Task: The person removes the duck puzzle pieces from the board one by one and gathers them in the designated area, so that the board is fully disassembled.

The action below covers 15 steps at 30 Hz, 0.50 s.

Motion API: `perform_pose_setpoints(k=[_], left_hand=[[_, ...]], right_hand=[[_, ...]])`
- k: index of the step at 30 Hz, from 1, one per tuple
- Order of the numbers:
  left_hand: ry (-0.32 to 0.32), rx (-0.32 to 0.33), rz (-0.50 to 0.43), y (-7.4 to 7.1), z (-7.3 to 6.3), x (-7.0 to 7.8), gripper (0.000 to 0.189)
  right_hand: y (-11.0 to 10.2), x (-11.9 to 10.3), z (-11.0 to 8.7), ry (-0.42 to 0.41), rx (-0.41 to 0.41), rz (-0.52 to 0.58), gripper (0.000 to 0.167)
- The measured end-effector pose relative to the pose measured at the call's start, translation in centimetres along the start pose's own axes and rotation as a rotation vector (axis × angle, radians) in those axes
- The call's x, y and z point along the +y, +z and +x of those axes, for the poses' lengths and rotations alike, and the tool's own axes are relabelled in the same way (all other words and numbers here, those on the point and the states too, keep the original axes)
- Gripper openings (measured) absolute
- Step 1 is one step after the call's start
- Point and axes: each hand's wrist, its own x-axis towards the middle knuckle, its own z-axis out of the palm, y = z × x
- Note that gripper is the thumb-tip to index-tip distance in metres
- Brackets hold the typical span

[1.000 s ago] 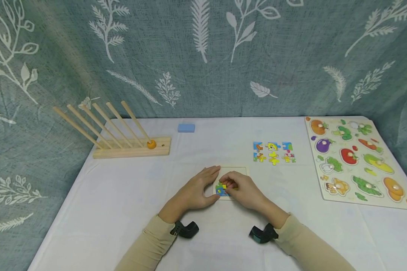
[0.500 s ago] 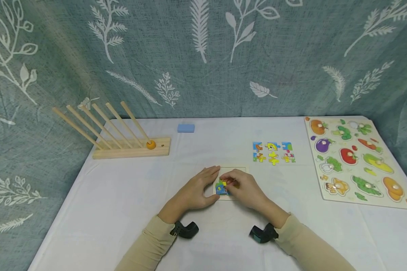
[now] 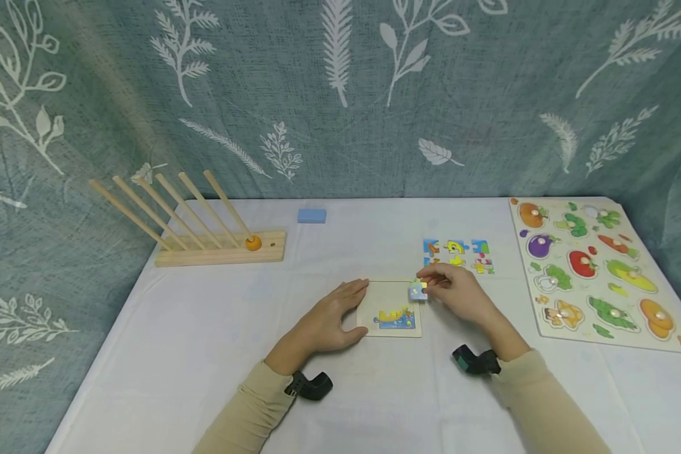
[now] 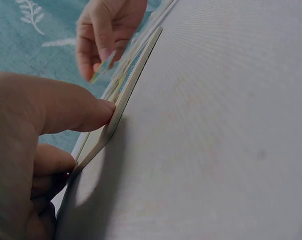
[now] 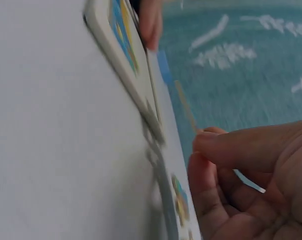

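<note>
My left hand (image 3: 329, 317) steadies the left side of a small wooden puzzle board (image 3: 369, 295), thumb at its near corner and fingers by the far one. In the left wrist view the thumb tip presses the edge of the board (image 4: 136, 82). Joined blue and yellow pieces (image 3: 398, 320) lie in its near right part. Just above the board's far right corner, my right hand (image 3: 456, 290) pinches a blue puzzle piece (image 3: 417, 291) between thumb and fingers. In the right wrist view that piece (image 5: 185, 106) appears edge-on.
Several loose puzzle pieces (image 3: 456, 246) lie in rows behind the right hand, partly covered by it. A vegetable peg puzzle (image 3: 596, 268) lies at the right. A wooden rack of upright rods (image 3: 221, 253) with an orange bead (image 3: 253, 243) and a blue block (image 3: 311, 216) stand farther back.
My right hand has lifted the blue piece off the board's near left corner and carried it right and away from me. The joined pieces are now uncovered. My left hand stays put.
</note>
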Motion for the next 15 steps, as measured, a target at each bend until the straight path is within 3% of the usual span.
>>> perform_pose_setpoints(k=[7, 15], left_hand=[[0.003, -0.001, 0.008, 0.0, 0.0, -0.1, 0.073], [0.008, 0.004, 0.010, 0.1, 0.0, -0.1, 0.072]], right_hand=[[-1.6, 0.9, -0.1, 0.056, 0.007, -0.059, 0.024], [-1.4, 1.4, -0.1, 0.046, 0.016, -0.104, 0.022]])
